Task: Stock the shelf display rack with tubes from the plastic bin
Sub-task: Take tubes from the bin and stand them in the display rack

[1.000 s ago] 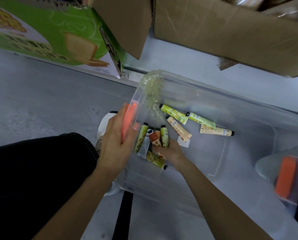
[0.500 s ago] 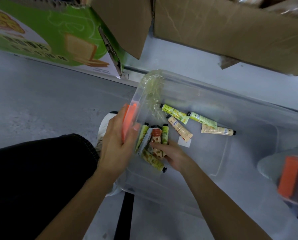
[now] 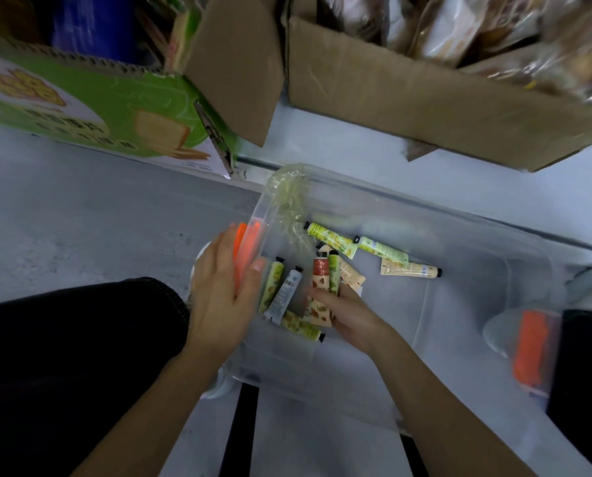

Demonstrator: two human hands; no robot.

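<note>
Clear plastic bin [image 3: 477, 321] on a grey floor [image 3: 81, 218] holds nine small squeeze tubes [image 3: 329, 235], mostly green, yellow and cream. The left hand [image 3: 219, 297] grips its left rim over one of two orange latches [image 3: 251, 242]. The right hand [image 3: 353, 315], inside, curls round a red-and-cream tube [image 3: 320, 280].
</note>
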